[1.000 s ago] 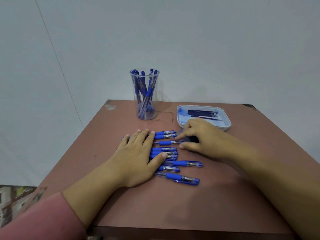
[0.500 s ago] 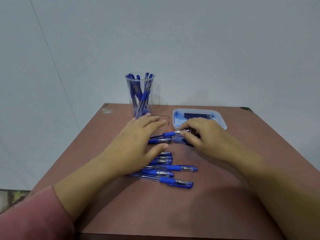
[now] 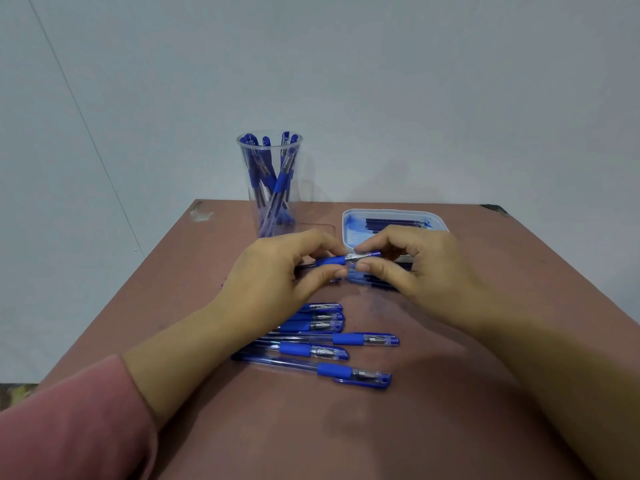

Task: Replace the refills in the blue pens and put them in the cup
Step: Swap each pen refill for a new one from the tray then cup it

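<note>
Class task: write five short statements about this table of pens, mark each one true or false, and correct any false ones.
1. The left hand and the right hand both pinch one blue plastic pen. True.
2. The clear plastic cup is empty. False: several blue pens stand in it.
3. The white rectangular tray of dark refills sits left of the cup. False: it sits to the right.
4. Loose blue pens lie on the brown table, nearer the person than the hands. True.
5. The left arm wears a pink sleeve. True.
</note>
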{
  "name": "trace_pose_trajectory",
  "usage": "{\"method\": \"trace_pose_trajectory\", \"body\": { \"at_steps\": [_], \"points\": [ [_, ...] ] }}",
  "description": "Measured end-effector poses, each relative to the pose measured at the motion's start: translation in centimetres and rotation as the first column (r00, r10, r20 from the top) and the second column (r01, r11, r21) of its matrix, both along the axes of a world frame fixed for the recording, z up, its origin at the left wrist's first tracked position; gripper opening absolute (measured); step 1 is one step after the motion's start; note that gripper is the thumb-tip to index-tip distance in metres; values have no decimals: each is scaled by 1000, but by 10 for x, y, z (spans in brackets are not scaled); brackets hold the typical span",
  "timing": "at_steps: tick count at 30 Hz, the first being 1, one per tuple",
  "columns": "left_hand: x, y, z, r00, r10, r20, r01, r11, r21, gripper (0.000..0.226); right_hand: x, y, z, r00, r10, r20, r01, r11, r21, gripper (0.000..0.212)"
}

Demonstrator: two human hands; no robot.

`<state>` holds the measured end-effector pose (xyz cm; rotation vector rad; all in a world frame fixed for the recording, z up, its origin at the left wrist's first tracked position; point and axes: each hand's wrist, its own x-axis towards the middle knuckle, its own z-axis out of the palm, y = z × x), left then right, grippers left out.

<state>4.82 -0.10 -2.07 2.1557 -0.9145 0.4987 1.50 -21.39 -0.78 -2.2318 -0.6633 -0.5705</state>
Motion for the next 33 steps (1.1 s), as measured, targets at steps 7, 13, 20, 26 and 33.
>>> {"method": "trace_pose_trajectory", "body": {
  "at_steps": [7,13,20,26,33],
  "points": [
    [3,4,-2,1000,-23,-14,24,997,70,23,4,2,-2,1000,-24,-15,23,998,-60,18],
    [1,1,-4,996,-41,-78,47,996,71,18,4,2,-3,995,-69,-72,64,995,-72,17],
    [6,15,-2,983,-31,-182,28,999,-18,21,4,-23,7,977,-157,-141,152,987,-45,9],
    [9,18,0,998,-41,-38,44,997,66,27,3,-25,6,961,-111,-254,49,970,-240,14],
    [18,20,-2,994,-110,3,108,980,169,33,0,-16,4,922,-121,-368,-35,920,-391,10]
  ]
}}
